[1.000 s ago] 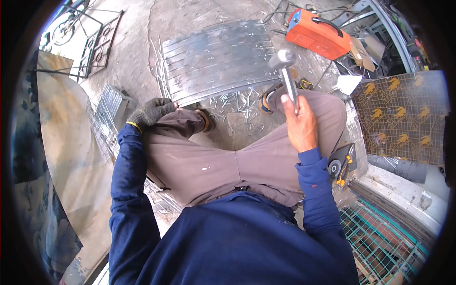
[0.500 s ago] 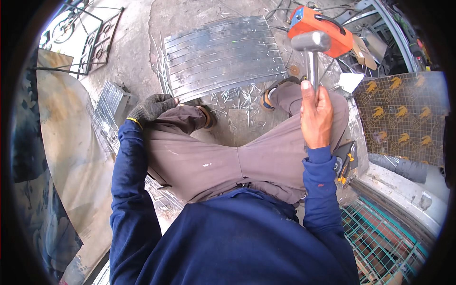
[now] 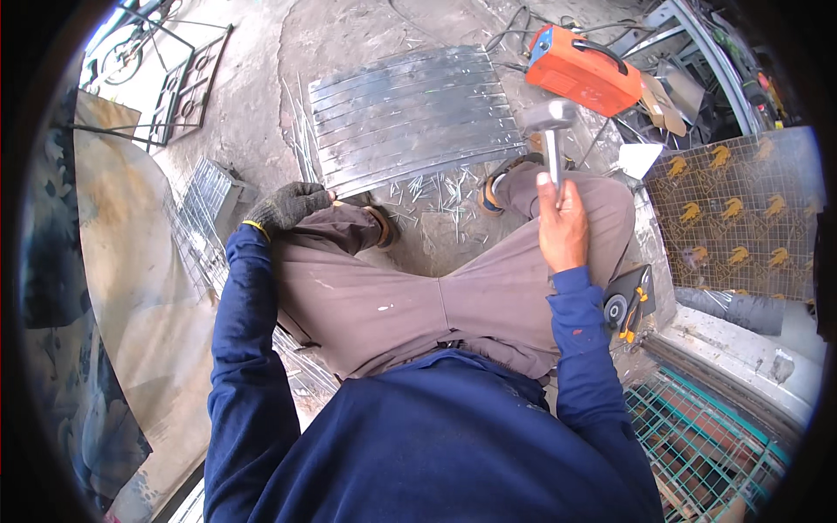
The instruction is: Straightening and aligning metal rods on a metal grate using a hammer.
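Note:
My right hand [image 3: 562,225], bare, is wrapped round the shaft of a steel hammer [image 3: 553,148]. The hammer's thick rounded head is blurred and stands up above my right knee, close to the right end of a scored grey metal sheet [image 3: 414,109]. My left hand [image 3: 292,207] wears a dark knitted glove with a yellow cuff. Its fingers are closed at the sheet's near left corner, apparently pinching the edge; the exact grip is partly hidden. Many short cut metal rods [image 3: 453,185] are scattered on the floor between my feet, by the sheet's near edge.
An orange machine with a black handle [image 3: 584,71] stands beyond my right knee. To the right lie an angle grinder [image 3: 617,309], yellow-handled pliers [image 3: 639,305], a printed brown board [image 3: 737,218] and a green wire crate [image 3: 697,427]. Long thin rods [image 3: 301,131] lie left of the sheet.
My right hand and the hammer have shifted slightly left and lower in the view, and the hammer head has tilted and blurred. My left hand stays at the sheet's corner.

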The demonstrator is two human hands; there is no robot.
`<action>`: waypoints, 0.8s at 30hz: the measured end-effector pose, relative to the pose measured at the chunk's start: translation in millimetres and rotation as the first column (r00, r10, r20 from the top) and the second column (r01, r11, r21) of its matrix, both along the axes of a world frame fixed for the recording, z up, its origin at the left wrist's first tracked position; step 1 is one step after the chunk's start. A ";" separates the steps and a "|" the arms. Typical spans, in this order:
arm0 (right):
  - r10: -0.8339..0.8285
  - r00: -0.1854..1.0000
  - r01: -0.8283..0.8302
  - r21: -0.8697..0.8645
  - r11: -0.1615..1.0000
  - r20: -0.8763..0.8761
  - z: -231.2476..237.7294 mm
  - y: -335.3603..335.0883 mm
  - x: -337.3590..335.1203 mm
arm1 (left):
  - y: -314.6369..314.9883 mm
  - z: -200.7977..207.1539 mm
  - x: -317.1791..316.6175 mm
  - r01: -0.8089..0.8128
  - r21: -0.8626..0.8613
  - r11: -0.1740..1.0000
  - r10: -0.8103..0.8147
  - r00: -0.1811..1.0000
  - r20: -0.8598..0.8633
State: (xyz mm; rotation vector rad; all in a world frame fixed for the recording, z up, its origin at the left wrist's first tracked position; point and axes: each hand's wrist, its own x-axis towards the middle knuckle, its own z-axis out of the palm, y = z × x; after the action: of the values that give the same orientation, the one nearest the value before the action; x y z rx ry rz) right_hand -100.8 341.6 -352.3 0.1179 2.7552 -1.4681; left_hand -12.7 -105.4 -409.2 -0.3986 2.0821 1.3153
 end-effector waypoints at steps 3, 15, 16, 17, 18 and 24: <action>0.167 0.975 -0.189 0.150 0.970 0.149 -0.3 -11.1 -0.4 | -4.7 -2.6 -0.6 -0.014 0.031 0.999 0.012 0.998 0.060; 0.216 0.953 -0.237 0.078 0.968 0.211 6.1 -29.2 14.2 | 4.6 11.2 4.2 -0.098 -0.012 0.995 0.099 0.986 0.134; 0.222 0.951 -0.244 0.081 0.966 0.214 7.2 -27.7 14.7 | 3.5 10.4 3.9 -0.112 -0.049 0.992 0.119 0.982 0.144; 0.193 0.960 -0.201 0.020 0.979 0.201 9.9 -25.2 14.2 | 3.2 10.4 1.9 -0.131 -0.086 0.988 0.143 0.978 0.151; 0.165 0.966 -0.159 -0.042 0.986 0.200 12.3 -23.3 16.1 | 7.1 15.6 1.1 -0.144 -0.083 0.986 0.155 0.975 0.160; 0.127 0.989 -0.114 -0.150 0.982 0.082 32.3 -27.3 12.4 | -0.9 8.0 -0.2 -0.052 -0.114 0.992 0.058 0.997 0.053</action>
State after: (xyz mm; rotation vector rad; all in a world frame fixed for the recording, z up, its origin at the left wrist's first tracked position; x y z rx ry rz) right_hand -88.4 314.2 -320.0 0.0146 2.5264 -1.5827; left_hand -12.9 -106.3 -401.2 -0.5392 2.1173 1.2070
